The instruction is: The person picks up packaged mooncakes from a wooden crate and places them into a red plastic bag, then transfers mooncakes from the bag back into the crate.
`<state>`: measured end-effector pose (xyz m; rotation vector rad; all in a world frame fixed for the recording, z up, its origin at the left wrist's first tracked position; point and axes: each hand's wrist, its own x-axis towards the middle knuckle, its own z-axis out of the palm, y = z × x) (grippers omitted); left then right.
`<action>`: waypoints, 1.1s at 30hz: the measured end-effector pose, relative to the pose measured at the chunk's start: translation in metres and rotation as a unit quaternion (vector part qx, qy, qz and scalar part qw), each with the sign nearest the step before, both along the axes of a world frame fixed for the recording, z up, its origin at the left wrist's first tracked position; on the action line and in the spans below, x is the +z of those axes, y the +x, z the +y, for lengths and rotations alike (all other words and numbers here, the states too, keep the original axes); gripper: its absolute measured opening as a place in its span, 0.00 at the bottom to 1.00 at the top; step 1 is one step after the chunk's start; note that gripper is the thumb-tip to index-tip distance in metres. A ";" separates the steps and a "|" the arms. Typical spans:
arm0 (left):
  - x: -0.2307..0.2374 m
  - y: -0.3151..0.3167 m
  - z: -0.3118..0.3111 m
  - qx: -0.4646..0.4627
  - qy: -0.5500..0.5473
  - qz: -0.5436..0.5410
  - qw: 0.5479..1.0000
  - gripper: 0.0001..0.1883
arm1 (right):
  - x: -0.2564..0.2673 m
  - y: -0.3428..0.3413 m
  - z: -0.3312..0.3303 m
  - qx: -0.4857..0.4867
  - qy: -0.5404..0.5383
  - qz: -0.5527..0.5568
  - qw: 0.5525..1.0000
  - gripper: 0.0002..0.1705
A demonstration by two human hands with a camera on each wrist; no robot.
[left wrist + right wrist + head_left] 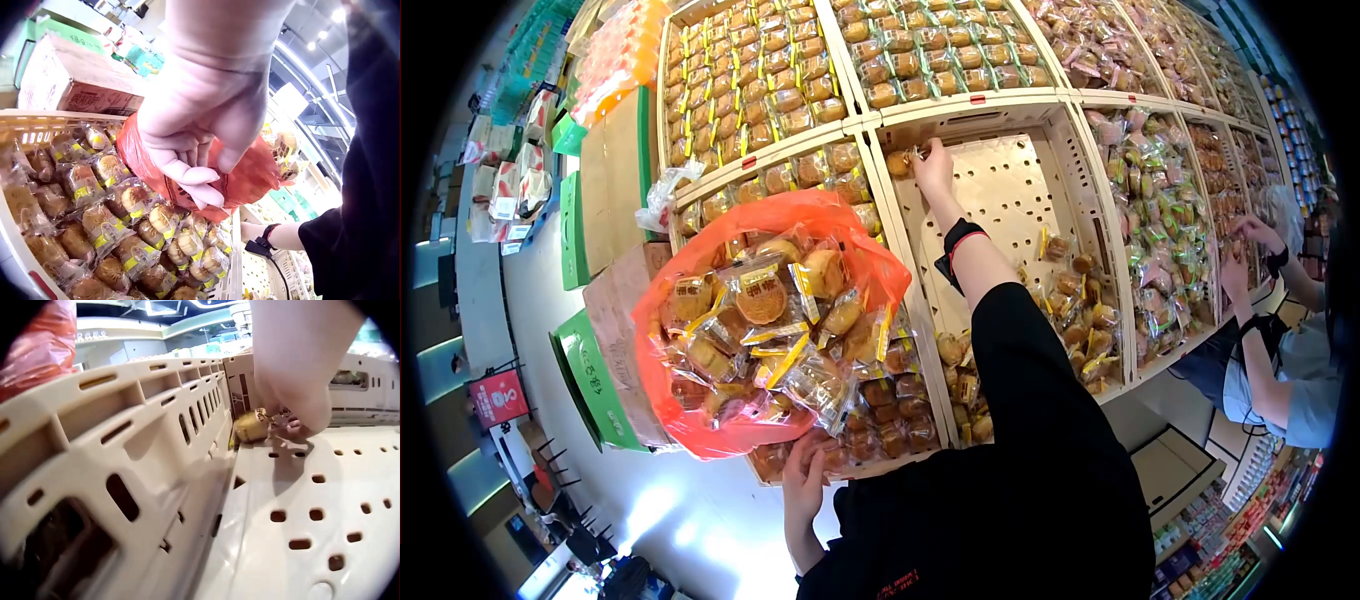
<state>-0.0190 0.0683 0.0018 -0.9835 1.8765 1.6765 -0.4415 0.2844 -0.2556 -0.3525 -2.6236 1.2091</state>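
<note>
In the far left corner of a mostly bare crate (990,190), my right hand (935,170) pinches the clear wrapper of a small golden pastry (251,426). The pastry lies low by the crate wall, beside the fingertips. A red plastic bag (880,262), its mouth wide, sits on the left crate, heaped with wrapped pastries (760,293). My left hand (200,131) is at the bag's near side, its fingers loosely bent against the red plastic, with no fold of it visible between them. Wrapped pastries (134,200) lie in rows under the bag.
Loose wrapped pastries (1085,320) fill the bare crate's near end. Full crates of packed snacks (1145,220) stand behind and to the right. Cartons (622,330) line the left side. Another person's hands (1250,250) reach into a crate at the far right.
</note>
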 end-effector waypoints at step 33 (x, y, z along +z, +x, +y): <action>0.012 -0.017 0.008 -0.131 0.080 0.107 0.982 0.19 | 0.138 0.284 0.087 0.252 -0.129 -0.345 0.895 0.30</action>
